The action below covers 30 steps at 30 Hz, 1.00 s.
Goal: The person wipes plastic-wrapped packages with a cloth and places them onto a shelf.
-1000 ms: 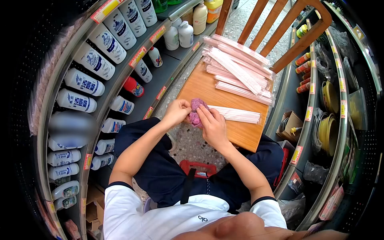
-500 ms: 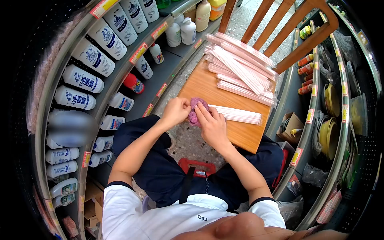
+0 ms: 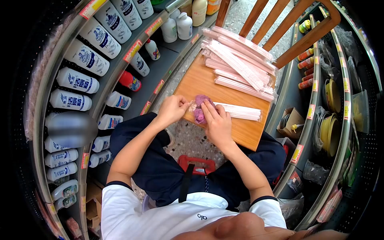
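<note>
A clear-wrapped pack of white straw-like sticks (image 3: pixel 242 112) lies across the near part of a wooden chair seat (image 3: pixel 192 86). At its left end my left hand (image 3: pixel 172 110) pinches the clear plastic wrapper (image 3: pixel 192 106) between thumb and fingers. My right hand (image 3: pixel 218 122) is closed over a bunched purple cloth (image 3: pixel 199 116), its fingers pressing the cloth down onto the pack near the seat's left edge. Cloth and fingers hide that part of the pack. Farther back on the seat, several similar pinkish packs (image 3: pixel 240 64) lie in a loose pile.
Shelves with white bottles (image 3: pixel 76 80) curve along my left side. On the right, shelves hold orange-capped bottles (image 3: pixel 306 63), yellow round items (image 3: pixel 329 134) and a cardboard box (image 3: pixel 291 122). The wooden chair back (image 3: pixel 288 28) rises behind the pile. A red plastic object (image 3: pixel 196 164) is between my legs.
My left hand has moved slightly left, away from the cloth, and a stretch of clear wrapper now shows between them. My right hand and the cloth have shifted slightly right.
</note>
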### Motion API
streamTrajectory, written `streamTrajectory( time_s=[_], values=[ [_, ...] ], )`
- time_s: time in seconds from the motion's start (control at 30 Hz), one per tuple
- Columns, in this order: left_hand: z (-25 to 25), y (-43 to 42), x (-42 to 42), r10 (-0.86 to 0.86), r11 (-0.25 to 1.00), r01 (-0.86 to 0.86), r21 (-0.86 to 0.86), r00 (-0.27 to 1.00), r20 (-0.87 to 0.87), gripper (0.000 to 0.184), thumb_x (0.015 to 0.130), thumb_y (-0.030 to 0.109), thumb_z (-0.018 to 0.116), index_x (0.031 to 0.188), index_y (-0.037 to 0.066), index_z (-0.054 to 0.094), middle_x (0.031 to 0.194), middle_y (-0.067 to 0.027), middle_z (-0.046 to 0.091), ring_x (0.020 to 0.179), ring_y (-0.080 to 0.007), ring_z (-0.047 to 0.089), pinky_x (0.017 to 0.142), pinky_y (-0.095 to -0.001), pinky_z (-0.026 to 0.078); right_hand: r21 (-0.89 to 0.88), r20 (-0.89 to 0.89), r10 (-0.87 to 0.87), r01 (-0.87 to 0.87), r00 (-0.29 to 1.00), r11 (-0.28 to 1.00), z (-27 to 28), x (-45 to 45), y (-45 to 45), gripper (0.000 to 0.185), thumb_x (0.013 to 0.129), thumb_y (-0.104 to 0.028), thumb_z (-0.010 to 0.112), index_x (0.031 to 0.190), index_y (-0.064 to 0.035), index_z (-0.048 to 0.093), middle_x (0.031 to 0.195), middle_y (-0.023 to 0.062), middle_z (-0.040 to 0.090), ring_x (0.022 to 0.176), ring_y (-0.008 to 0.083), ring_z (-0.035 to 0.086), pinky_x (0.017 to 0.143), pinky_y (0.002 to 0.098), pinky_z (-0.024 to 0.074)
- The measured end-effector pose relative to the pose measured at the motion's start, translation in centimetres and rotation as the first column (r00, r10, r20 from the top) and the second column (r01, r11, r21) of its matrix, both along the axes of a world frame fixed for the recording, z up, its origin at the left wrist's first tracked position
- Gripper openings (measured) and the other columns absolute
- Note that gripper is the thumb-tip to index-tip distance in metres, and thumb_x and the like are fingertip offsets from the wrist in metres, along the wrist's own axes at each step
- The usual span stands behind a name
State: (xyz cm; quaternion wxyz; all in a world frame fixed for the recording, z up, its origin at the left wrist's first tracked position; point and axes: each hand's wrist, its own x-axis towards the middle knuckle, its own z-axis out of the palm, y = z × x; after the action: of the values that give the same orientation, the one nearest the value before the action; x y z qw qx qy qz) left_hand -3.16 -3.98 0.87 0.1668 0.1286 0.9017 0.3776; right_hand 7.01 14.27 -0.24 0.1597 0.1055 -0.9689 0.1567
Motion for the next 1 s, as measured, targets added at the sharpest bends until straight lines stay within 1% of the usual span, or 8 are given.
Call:
streamTrajectory(
  time_s=[0.07,0.13,0.37,0.43,0.53,0.67,0.73,1.0],
  values=[
    [-0.7,-0.1,0.0,0.001,0.999,0.001,0.033,0.998,-0.060,0.020,0.084,0.019,0.073,0.085,-0.001,0.073,0.065,-0.0120,0.067,0.055,-0.0179,0.064,0.055,-0.0329,0.049,0.009,-0.003,-0.010,0.010,1.000,1.000,-0.2,0.2,0.4,0.062,0.068,-0.003,0.065,0.130,-0.0064,0.061,0.137,0.0060,0.059,0.107,0.0299,0.055,0.083,0.0401,0.0448],
    [-0.3,0.0,0.1,0.004,1.000,-0.003,0.020,0.999,-0.048,0.020,0.084,0.019,0.073,0.085,-0.001,0.073,0.065,-0.0121,0.068,0.056,-0.0181,0.064,0.056,-0.0330,0.049,0.025,-0.007,-0.019,0.019,1.000,0.999,-0.5,0.4,0.8,0.066,0.066,-0.004,0.067,0.131,-0.0063,0.060,0.138,0.0057,0.057,0.111,0.0296,0.053,0.084,0.0401,0.0436],
    [-0.3,0.1,0.1,0.004,1.000,-0.004,0.009,0.999,-0.034,0.022,0.084,0.020,0.073,0.086,-0.001,0.073,0.067,-0.0123,0.068,0.059,-0.0192,0.065,0.059,-0.0338,0.050,0.015,-0.003,-0.048,0.048,0.999,0.999,-0.6,0.8,1.7,0.063,0.067,-0.004,0.066,0.130,-0.0065,0.060,0.138,0.0058,0.058,0.111,0.0297,0.054,0.084,0.0407,0.0438],
    [0.0,0.1,0.1,0.005,1.000,-0.005,0.001,1.000,-0.027,0.022,0.084,0.020,0.073,0.086,-0.001,0.073,0.066,-0.0124,0.068,0.059,-0.0193,0.065,0.058,-0.0338,0.050,0.013,-0.006,-0.056,0.056,0.998,0.998,-0.6,0.9,1.9,0.063,0.068,-0.003,0.066,0.130,-0.0065,0.061,0.138,0.0057,0.058,0.111,0.0296,0.054,0.084,0.0406,0.0440],
    [-0.1,0.1,0.0,0.000,1.000,0.000,-0.010,1.000,-0.029,0.022,0.084,0.020,0.072,0.086,-0.001,0.073,0.066,-0.0123,0.067,0.059,-0.0191,0.065,0.058,-0.0338,0.049,-0.012,-0.005,-0.073,0.073,0.997,0.997,0.0,1.0,2.0,0.057,0.071,-0.001,0.062,0.128,-0.0053,0.062,0.135,0.0064,0.061,0.107,0.0309,0.056,0.085,0.0409,0.0462],
    [-0.7,-0.1,-0.1,-0.021,1.000,0.021,-0.007,0.997,-0.081,0.022,0.084,0.020,0.072,0.086,-0.001,0.073,0.065,-0.0118,0.067,0.058,-0.0187,0.065,0.057,-0.0337,0.049,-0.024,-0.005,-0.083,0.083,0.997,0.996,0.0,1.2,2.5,0.059,0.070,-0.001,0.063,0.128,-0.0057,0.062,0.135,0.0059,0.060,0.108,0.0302,0.055,0.084,0.0405,0.0458],
    [-0.3,0.0,-0.1,-0.017,1.000,0.016,-0.011,0.998,-0.058,0.022,0.085,0.020,0.072,0.086,-0.001,0.073,0.065,-0.0116,0.067,0.058,-0.0186,0.064,0.056,-0.0336,0.049,-0.007,-0.009,-0.086,0.086,0.996,0.996,-0.4,1.3,2.7,0.060,0.069,-0.003,0.065,0.128,-0.0066,0.061,0.136,0.0048,0.059,0.110,0.0285,0.055,0.083,0.0399,0.0448],
    [-0.4,0.0,-0.1,-0.015,1.000,0.014,-0.020,0.999,-0.051,0.022,0.085,0.020,0.072,0.086,-0.002,0.072,0.065,-0.0112,0.067,0.057,-0.0164,0.063,0.055,-0.0329,0.048,0.008,-0.002,-0.101,0.101,0.995,0.995,-0.3,1.5,3.4,0.058,0.070,-0.002,0.064,0.128,-0.0063,0.062,0.136,0.0050,0.059,0.109,0.0288,0.055,0.083,0.0400,0.0450]
  ],
)
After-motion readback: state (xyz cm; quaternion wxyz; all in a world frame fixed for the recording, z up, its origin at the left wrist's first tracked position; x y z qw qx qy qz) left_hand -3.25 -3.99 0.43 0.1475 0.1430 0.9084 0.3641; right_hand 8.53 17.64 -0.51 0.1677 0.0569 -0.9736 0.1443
